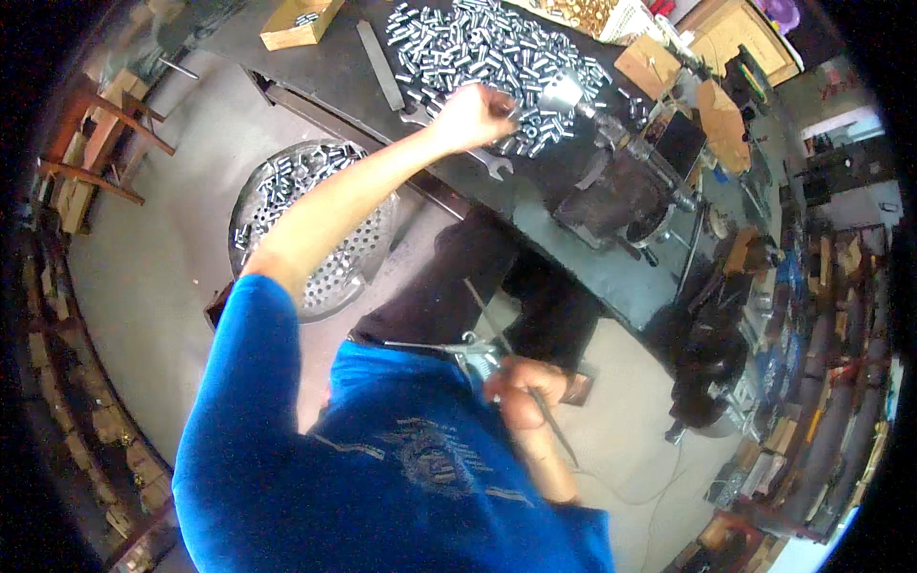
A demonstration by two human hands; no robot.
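A: At 12 o'clock from the left hand (pixel 471 116): loose heap of metal tubes (pixel 468 48) on the surface (pixel 325 88). Hand's at the heap's near edge.

B: Holding one?

A: Can't tell. Fingers curled in, tips nearly together; whatever's between them is too small and bright to read.

B: Tube axis?

A: No common one, they point every way.

B: Right hand (pixel 525 387)?

A: Closed fist round a silver trigger tool (pixel 478 359), which sticks out at 10 o'clock, thin nozzle toward 9. A thin rod (pixel 485 307) runs 11 to 5, seemingly through the same fist.

B: Nearer to the heap?

A: Left, easily. Right is well back, short of the surface's near edge. That edge runs 10 to 4, under the left forearm.

B: Room?

A: From the left hand: wrench (pixel 495 165) just below, vise (pixel 611 196) at 4, a strip of dark surface showing between them. Flat bar (pixel 380 65) at 10. Round perforated tray (pixel 346 272) with more tubes at 8, off the surface.
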